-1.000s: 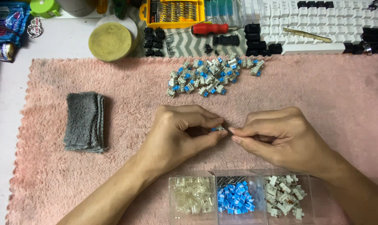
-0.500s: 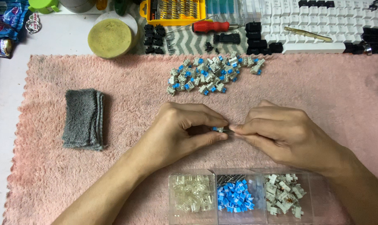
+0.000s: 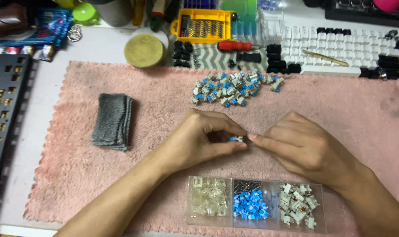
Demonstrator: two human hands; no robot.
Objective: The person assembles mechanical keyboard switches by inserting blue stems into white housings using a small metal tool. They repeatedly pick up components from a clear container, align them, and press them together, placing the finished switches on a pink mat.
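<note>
Pinching one blue-stemmed key switch (image 3: 237, 139) between left hand (image 3: 202, 139) and right hand (image 3: 306, 148), sorted parts tray (image 3: 256, 224) partly filled, switch pile (image 3: 234, 87) still waiting.

The pink towel (image 3: 340, 114) is fuzzy, matt cloth with a scalloped edge. The folded grey cloth (image 3: 112, 120) has a plush, velvety nap. The small key switch (image 3: 237, 139) pinched between the left hand (image 3: 199, 138) and the right hand (image 3: 302, 147) looks like hard plastic, blue and pale grey. The clear compartment box (image 3: 254, 204) is glossy see-through plastic; its dark springs (image 3: 247, 185) are probably metal. The screwdriver case (image 3: 202, 25) is smooth yellow plastic.
</note>
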